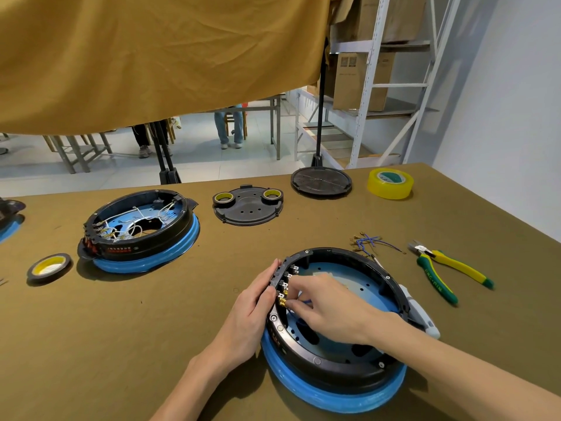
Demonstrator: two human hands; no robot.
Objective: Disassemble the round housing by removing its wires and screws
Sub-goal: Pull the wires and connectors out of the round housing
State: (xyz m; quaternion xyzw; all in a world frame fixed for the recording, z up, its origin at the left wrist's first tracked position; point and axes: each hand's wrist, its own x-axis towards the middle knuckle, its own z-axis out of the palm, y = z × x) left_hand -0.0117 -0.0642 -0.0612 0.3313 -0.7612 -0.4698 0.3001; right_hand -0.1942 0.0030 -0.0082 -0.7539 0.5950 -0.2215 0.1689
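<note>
A left hand (253, 302) braces the round housing (334, 323) flat-fingered on the worktop (151, 314), while the right hand (329, 305) inside pinches a thin blue wire (305, 302) at its brass terminals (283, 294); the rigid shell looks steady, the limp wire best gripped at its connector. Pulled wires (368, 243) lie beyond.

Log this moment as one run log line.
step: pulling wires | left hand: steadies round housing rim | right hand: pinches wire end at connectors | removed wires, pliers: on table
</note>
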